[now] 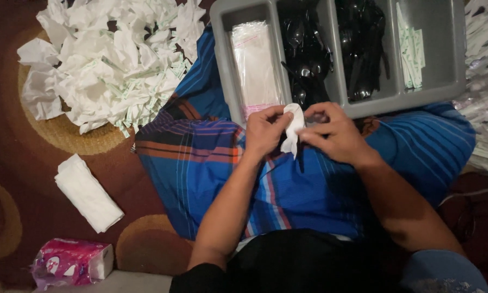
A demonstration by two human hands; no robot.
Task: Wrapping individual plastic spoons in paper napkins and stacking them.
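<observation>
Two hands, left hand [265, 130] and right hand [333, 133], pinching one white napkin [294, 126], one four-compartment grey tray [341, 51], one napkin stack [88, 193]

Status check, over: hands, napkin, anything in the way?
Left hand and right hand both pinching the folded white napkin. Grey tray just beyond. Nothing obstructing.

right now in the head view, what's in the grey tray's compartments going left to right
In the grey tray: clear plastic sleeves → black plastic spoons → more black cutlery → white paper-wrapped sticks with green print.
</observation>
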